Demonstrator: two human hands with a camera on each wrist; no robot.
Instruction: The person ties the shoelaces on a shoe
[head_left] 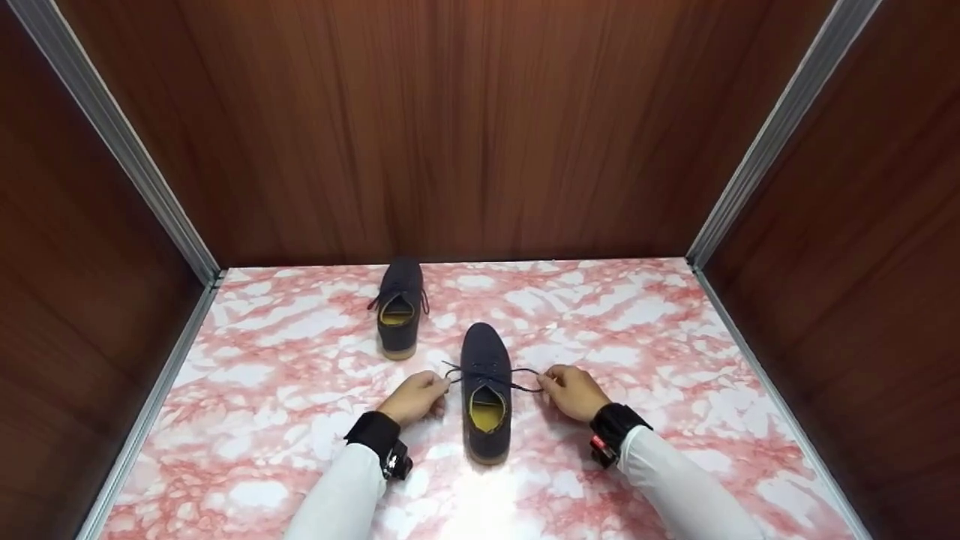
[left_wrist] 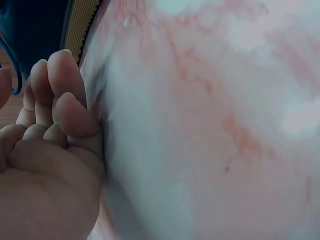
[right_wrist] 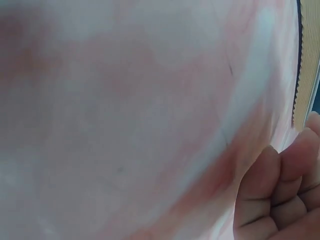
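A dark navy lace-up shoe with a yellow lining stands upright in the middle of the table, toe pointing away. Its shoelace stretches out to both sides across the opening. On the left side, my left hand pinches a loop of the lace between thumb and fingertip. Over on the right, my right hand pinches the lace's other loop. Curled fingers show beside the shoe's sole in the left wrist view. In the right wrist view only some fingers appear, near the ribbed sole edge; the lace is out of sight there.
A matching shoe with its laces tied stands farther back on the left. The table has a red and white marbled top. Brown wood-grain panels rise at the back and both sides, with metal posts at the corners.
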